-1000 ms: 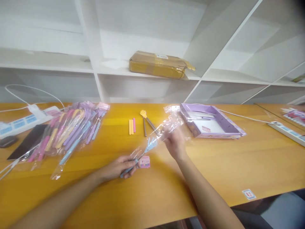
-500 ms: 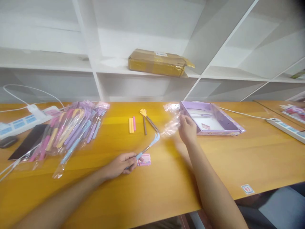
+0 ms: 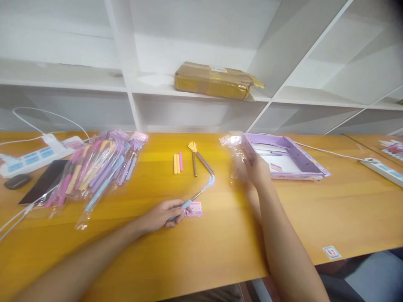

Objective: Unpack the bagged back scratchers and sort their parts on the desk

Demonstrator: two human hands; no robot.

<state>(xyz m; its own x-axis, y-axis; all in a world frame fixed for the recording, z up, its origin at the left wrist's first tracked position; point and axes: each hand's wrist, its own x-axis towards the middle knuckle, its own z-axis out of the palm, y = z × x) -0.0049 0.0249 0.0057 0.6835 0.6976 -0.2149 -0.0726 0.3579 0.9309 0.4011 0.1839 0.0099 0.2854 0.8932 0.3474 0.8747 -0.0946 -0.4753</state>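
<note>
My left hand [image 3: 170, 214] is closed round the handle of a light blue back scratcher [image 3: 195, 196], whose curved claw points away to the upper right. Under its fingertips lies a small stack of pink printed cards [image 3: 194, 209]. At the left wall of a purple box [image 3: 299, 175], my right hand [image 3: 258, 170] has its fingers on a crinkled clear plastic bag [image 3: 236, 157]; the fingertips are blurred and partly hidden. Beyond the left hand lie a yellow hand-shaped scratcher head [image 3: 192, 147], thin dark metal rods [image 3: 204, 162], and yellow and pink handle sleeves [image 3: 178, 162].
Several bagged back scratchers [image 3: 103, 163] are piled at the left, beside a power strip [image 3: 34, 157] and a black mouse [image 3: 17, 181]. A taped carton [image 3: 214, 82] rests on the shelf behind. Another power strip [image 3: 384, 168] and a small sticker [image 3: 331, 252] are at the right.
My right hand has shifted slightly right, closer against the purple box, along with the plastic. The left hand keeps its hold on the blue scratcher. The whole view has shifted a little.
</note>
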